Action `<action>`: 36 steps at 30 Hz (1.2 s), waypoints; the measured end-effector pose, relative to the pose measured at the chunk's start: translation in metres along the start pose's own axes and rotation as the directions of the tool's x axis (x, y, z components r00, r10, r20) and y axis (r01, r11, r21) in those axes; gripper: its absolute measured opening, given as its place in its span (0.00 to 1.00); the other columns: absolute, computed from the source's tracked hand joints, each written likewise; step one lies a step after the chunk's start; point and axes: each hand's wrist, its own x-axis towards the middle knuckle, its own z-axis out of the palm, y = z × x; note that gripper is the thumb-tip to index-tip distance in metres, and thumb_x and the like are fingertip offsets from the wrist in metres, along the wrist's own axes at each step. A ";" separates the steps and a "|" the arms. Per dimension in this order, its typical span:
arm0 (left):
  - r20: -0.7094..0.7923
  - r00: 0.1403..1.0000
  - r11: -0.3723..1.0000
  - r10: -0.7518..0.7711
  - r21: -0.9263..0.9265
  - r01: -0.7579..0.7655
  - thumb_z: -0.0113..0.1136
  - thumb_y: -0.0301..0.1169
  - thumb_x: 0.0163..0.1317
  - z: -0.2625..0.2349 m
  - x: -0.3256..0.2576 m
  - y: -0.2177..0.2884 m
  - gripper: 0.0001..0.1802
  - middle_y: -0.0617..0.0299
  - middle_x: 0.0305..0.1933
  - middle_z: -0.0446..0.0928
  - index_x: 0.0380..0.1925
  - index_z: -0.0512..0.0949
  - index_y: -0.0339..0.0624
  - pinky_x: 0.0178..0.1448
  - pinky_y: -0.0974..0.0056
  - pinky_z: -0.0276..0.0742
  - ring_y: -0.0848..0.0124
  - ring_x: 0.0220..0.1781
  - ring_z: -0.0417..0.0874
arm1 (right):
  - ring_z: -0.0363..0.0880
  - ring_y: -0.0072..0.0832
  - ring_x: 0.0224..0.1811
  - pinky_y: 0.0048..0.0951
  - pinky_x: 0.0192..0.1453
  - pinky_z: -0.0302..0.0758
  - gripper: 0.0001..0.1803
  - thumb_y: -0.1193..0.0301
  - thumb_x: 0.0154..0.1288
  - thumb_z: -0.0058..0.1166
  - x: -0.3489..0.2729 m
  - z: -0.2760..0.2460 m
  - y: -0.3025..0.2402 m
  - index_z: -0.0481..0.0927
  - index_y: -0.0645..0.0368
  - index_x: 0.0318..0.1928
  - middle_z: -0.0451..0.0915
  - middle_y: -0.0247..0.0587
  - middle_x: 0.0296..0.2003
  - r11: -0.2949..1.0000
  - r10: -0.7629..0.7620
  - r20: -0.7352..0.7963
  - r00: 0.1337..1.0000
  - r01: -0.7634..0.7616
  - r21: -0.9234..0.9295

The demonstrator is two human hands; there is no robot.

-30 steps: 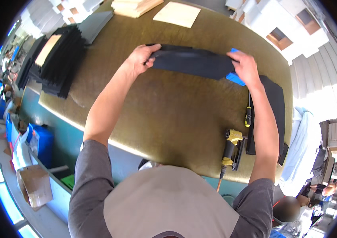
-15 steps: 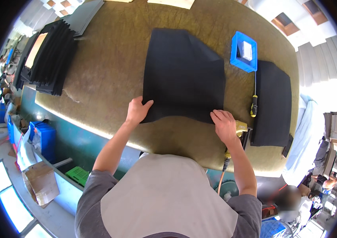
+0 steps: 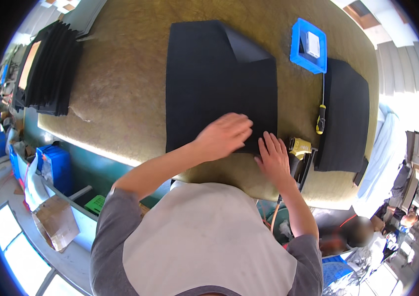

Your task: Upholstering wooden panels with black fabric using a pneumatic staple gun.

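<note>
A large black sheet [image 3: 209,84] lies on the brown-covered table [image 3: 120,59] in front of me, its far right corner folded over or lifted to show a greyer face. My left hand [image 3: 225,135], a little smeared by motion, is over the sheet's near part with fingers stretched and nothing gripped. On the near right corner rests my right hand [image 3: 273,157], fingers spread flat. Just right of that hand is a yellow and black air tool [image 3: 298,150], a hose running from it toward me.
A pile of black sheets [image 3: 51,69] stands at the left. To the right are a blue bin [image 3: 309,47] with a white box [image 3: 313,44] in it, a yellow-and-black-handled screwdriver [image 3: 321,119] and another black piece [image 3: 345,118]. A cardboard box [image 3: 56,223] is at the lower left.
My left hand has let go of the sheet's near left corner and moved right across it. My right hand's fingers have flattened out. The sheet's far right corner now shows a fold.
</note>
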 end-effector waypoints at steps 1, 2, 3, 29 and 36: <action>0.009 0.997 0.997 0.074 -0.039 -0.073 0.70 0.36 0.56 0.016 0.013 -0.001 0.29 0.49 0.67 0.73 0.57 0.78 0.36 0.77 0.49 0.66 0.53 0.72 0.71 | 0.63 0.48 0.75 0.53 0.76 0.63 0.39 0.59 0.56 0.70 -0.003 0.001 0.001 0.73 0.63 0.66 0.68 0.53 0.70 1.000 -0.004 0.018 1.000 0.004 -0.010; 0.013 0.990 0.987 0.142 -0.075 -0.140 0.69 0.38 0.58 0.032 0.021 -0.004 0.29 0.49 0.69 0.72 0.58 0.78 0.36 0.78 0.49 0.64 0.54 0.74 0.70 | 0.63 0.47 0.75 0.53 0.77 0.62 0.40 0.58 0.55 0.71 -0.001 -0.005 -0.002 0.74 0.63 0.66 0.67 0.53 0.71 1.000 0.006 0.064 0.998 -0.006 -0.005; -0.003 0.992 0.989 0.130 -0.074 -0.130 0.69 0.38 0.58 0.049 0.025 -0.006 0.29 0.49 0.69 0.72 0.58 0.78 0.36 0.78 0.49 0.64 0.54 0.74 0.70 | 0.65 0.49 0.74 0.54 0.76 0.63 0.39 0.59 0.55 0.71 -0.002 -0.009 -0.003 0.75 0.64 0.65 0.70 0.53 0.69 1.000 -0.011 0.074 0.997 0.009 0.028; 0.288 0.939 0.976 0.189 -0.162 -0.146 0.46 0.50 0.73 0.086 0.028 0.003 0.32 0.45 0.83 0.53 0.71 0.70 0.45 0.86 0.40 0.34 0.51 0.86 0.48 | 0.82 0.46 0.56 0.40 0.57 0.80 0.17 0.67 0.71 0.61 0.503 -0.058 0.142 0.82 0.60 0.56 0.82 0.46 0.53 0.980 -0.122 -0.442 0.889 0.178 0.087; 0.259 0.949 0.975 0.178 -0.174 -0.135 0.40 0.47 0.75 0.101 0.027 0.018 0.31 0.49 0.84 0.53 0.72 0.68 0.45 0.88 0.45 0.36 0.54 0.86 0.49 | 0.80 0.44 0.61 0.41 0.61 0.79 0.24 0.61 0.71 0.60 0.619 -0.042 0.188 0.78 0.58 0.63 0.81 0.44 0.58 0.981 -0.165 -0.424 0.890 0.102 -0.168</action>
